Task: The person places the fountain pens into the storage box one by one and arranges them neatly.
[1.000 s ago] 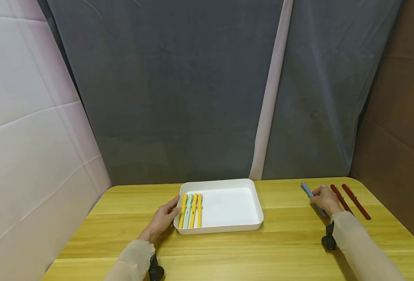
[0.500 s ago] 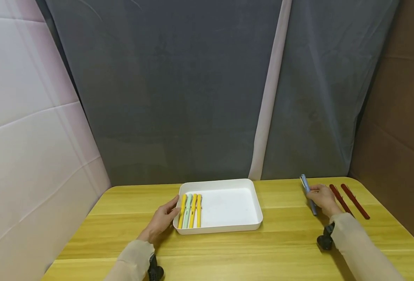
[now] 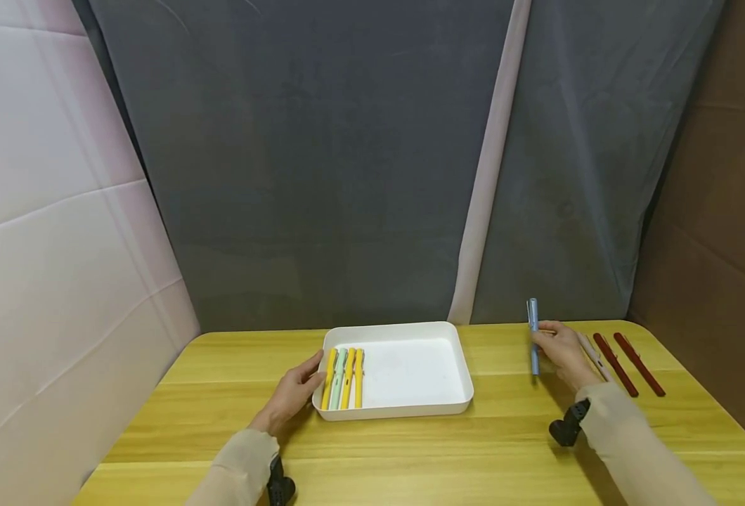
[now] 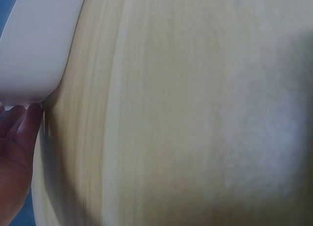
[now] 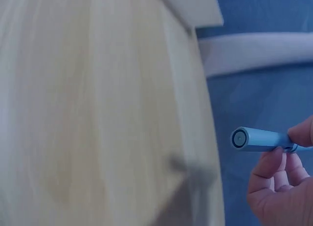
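My right hand (image 3: pixel 564 353) pinches a blue pen (image 3: pixel 533 337) between thumb and fingers, its clip end up, over the right part of the table. In the right wrist view the round end of the blue pen (image 5: pixel 261 139) points toward the left. My left hand (image 3: pixel 293 393) rests its fairly straight fingertips on the left side of a white tray (image 3: pixel 410 412). Along the left wall inside the tray lie yellow pens (image 3: pixel 348 379) and a mint-green pen (image 3: pixel 338 379), side by side. The left wrist view shows fingertips (image 4: pixel 32 111) at the tray's end wall.
To the right of my right hand a pale pen (image 3: pixel 594 356) lies beside two dark red pens (image 3: pixel 639 364) on the wooden table (image 3: pixel 448 457). A grey curtain (image 3: pixel 347 176) hangs behind the table, with a brown panel (image 3: pixel 714 211) on the right.
My right hand has lifted the blue pen off the table and carried it left, turning it more upright. The pale pen has come into view. My left hand stays at the tray.
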Demonstrator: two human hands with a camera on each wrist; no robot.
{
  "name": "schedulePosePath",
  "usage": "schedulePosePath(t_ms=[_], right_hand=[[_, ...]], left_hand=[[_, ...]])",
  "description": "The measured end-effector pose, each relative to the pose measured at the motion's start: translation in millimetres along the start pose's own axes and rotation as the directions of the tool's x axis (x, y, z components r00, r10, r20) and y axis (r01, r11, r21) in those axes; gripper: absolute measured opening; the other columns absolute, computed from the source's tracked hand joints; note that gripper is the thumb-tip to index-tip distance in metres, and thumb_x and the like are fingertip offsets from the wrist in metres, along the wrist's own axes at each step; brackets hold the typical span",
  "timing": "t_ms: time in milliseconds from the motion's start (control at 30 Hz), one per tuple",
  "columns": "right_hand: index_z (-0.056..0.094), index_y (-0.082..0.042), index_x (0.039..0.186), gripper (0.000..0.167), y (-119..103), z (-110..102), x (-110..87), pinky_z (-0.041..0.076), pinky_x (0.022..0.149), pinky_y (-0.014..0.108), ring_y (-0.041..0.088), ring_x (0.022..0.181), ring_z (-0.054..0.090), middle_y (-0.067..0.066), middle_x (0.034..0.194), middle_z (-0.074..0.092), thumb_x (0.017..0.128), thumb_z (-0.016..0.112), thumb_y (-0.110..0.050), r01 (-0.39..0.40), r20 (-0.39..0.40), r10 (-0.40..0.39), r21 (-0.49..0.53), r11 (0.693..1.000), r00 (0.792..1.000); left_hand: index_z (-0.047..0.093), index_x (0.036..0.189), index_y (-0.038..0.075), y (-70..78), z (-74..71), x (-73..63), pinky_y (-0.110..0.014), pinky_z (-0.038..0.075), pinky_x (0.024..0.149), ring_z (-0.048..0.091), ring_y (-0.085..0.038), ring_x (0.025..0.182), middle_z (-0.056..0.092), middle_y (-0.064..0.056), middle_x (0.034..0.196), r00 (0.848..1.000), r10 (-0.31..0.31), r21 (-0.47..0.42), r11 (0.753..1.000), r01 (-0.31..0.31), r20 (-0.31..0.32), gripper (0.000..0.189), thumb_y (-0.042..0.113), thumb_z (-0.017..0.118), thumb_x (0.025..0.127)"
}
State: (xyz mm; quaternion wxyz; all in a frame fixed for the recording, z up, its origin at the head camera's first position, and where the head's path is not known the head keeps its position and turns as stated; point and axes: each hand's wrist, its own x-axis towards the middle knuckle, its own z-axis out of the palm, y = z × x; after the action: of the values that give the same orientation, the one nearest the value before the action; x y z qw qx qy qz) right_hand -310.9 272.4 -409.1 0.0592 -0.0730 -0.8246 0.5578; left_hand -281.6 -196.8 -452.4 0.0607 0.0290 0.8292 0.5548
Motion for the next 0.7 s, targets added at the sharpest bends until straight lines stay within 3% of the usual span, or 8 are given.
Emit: schedulePosePath(t_ms=[167, 500, 700], right_hand=[[0.042, 0.010, 0.125, 0.041, -18, 16, -3.4, 0.049, 0.062, 0.023, 0.002, 0.064, 0.049, -0.009, 0.076, 0.053, 0.089, 0.050, -0.006, -0.013, 0.009, 0.012, 0.096, 0.995, 1.000], [0.045, 0.006, 0.123, 0.037, -47, 54, -11.6, 0.045, 0.069, 0.025, 0.007, 0.072, 0.049, -0.003, 0.088, 0.056, 0.088, 0.050, -0.006, 0.011, 0.058, -0.020, 0.145, 0.989, 0.998], [0.047, 0.004, 0.120, 0.033, -55, 73, -17.1, 0.044, 0.069, 0.027, 0.008, 0.072, 0.048, -0.006, 0.083, 0.054, 0.089, 0.050, -0.005, -0.003, 0.074, -0.012, 0.201, 0.980, 0.997]], left_hand=[[0.026, 0.148, 0.008, -0.1, 0.2, 0.9, -0.049, 0.023, 0.111, 0.022, -0.031, 0.141, 0.023, -0.013, 0.154, 1.000, 0.004, -0.013, 1.000, -0.004, 0.001, 0.056, 0.014, 0.049, 0.098], [0.026, 0.149, 0.010, -0.3, 3.6, 2.2, -0.050, 0.023, 0.111, 0.022, -0.031, 0.141, 0.024, -0.014, 0.154, 1.000, -0.018, -0.003, 1.000, 0.018, -0.003, 0.056, 0.014, 0.049, 0.098], [0.027, 0.149, 0.009, 0.1, 6.2, 2.9, -0.050, 0.025, 0.111, 0.026, -0.031, 0.140, 0.026, -0.015, 0.153, 1.000, -0.009, 0.006, 1.000, 0.009, -0.010, 0.056, 0.014, 0.050, 0.098]])
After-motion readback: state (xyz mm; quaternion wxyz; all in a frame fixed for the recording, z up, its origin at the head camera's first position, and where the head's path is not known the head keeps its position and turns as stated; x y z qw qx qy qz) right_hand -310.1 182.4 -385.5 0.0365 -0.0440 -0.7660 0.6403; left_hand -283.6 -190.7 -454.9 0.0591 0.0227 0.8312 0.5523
